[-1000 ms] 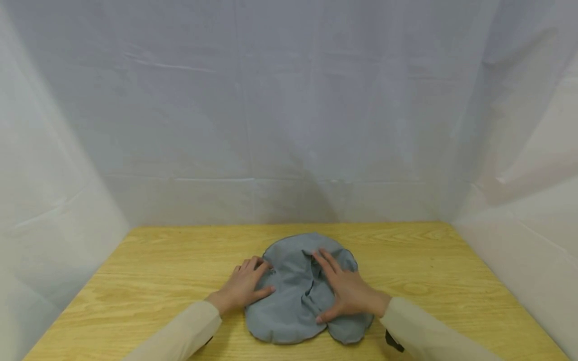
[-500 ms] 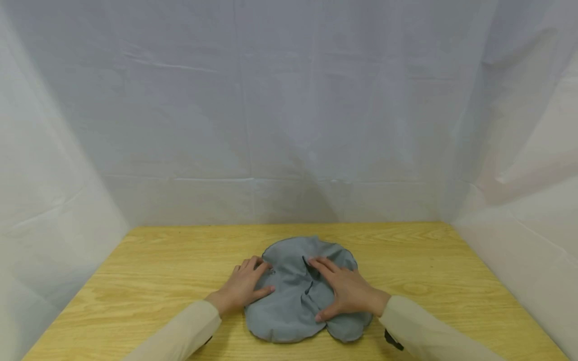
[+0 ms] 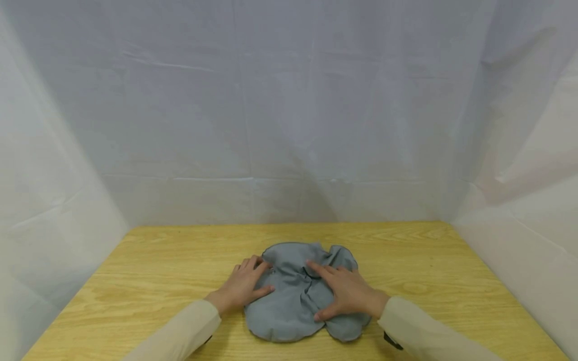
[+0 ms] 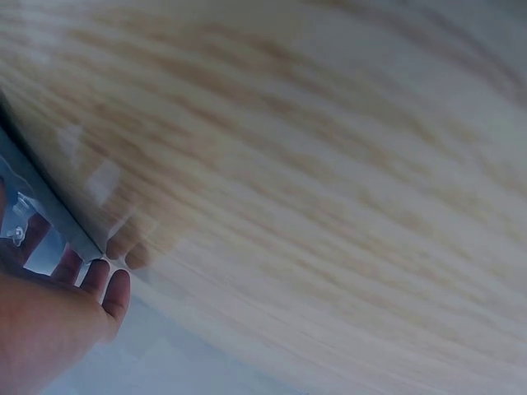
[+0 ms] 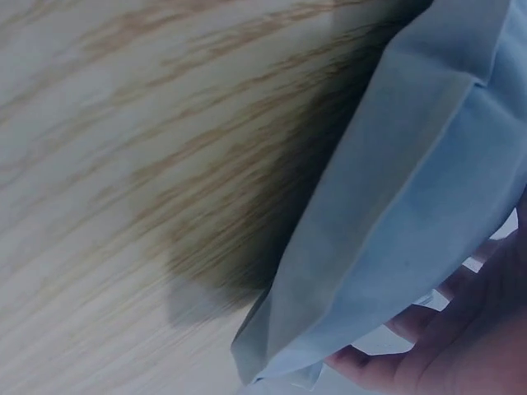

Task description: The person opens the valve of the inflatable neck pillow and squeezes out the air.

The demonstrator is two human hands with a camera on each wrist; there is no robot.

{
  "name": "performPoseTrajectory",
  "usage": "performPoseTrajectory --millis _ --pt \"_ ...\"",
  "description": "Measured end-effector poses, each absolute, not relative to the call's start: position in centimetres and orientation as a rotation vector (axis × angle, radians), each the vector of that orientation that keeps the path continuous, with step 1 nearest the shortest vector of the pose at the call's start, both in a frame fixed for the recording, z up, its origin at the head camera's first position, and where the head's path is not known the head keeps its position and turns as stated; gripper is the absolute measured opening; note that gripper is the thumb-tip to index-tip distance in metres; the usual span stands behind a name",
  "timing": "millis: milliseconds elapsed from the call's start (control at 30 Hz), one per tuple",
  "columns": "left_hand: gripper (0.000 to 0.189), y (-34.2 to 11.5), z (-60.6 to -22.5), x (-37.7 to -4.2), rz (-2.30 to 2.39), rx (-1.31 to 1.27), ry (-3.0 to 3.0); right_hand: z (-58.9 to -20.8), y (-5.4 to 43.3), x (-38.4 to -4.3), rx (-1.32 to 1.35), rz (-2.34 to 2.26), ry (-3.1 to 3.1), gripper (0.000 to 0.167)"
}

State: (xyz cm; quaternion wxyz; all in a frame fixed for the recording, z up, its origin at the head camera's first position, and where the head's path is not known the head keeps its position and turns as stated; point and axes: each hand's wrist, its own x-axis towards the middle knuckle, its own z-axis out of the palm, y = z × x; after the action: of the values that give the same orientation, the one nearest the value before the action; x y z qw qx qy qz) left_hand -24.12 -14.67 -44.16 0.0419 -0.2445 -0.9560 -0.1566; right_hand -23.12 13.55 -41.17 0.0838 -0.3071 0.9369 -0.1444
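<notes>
A grey inflatable neck pillow [image 3: 284,313] lies in front of me on the table, rounded and wrinkled, with creases running through its middle. My left hand [image 3: 244,283] rests on its left side, thumb apart from the fingers. Close to those fingers a small clear valve [image 4: 16,234] shows in the left wrist view. On the pillow's right part my right hand [image 3: 349,291] lies with thumb and fingers spread, pressing the fabric. In the right wrist view the pillow's seamed side [image 5: 354,247] is seen, with the fingers over its edge. The palms' undersides are hidden.
The wooden table [image 3: 158,281] extends to both sides of the pillow and behind it. A pale sheet [image 3: 271,125] hangs along the table's back edge, and more sheeting covers the left and right sides.
The pillow's far edge has sunk and come nearer, and a notch has formed at its far right. My right fingertips have drawn back slightly; the left hand stays in place.
</notes>
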Motion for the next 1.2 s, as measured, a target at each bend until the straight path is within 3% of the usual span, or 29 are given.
performPoseTrajectory --millis 733,1033,1200 --pt "0.048 -14.85 -43.85 -23.90 -0.489 -0.775 -2.921 -41.42 12.86 -23.33 -1.035 -0.217 2.849 0.079" --pt "0.050 -14.87 -44.18 -24.14 -0.501 -0.764 -2.940 -41.50 12.90 -23.34 -1.105 -0.145 2.880 0.092" --pt "0.050 -14.83 -44.34 -24.23 -0.485 -0.770 -2.934 -41.39 12.80 -23.61 -1.132 -0.063 2.850 0.091"
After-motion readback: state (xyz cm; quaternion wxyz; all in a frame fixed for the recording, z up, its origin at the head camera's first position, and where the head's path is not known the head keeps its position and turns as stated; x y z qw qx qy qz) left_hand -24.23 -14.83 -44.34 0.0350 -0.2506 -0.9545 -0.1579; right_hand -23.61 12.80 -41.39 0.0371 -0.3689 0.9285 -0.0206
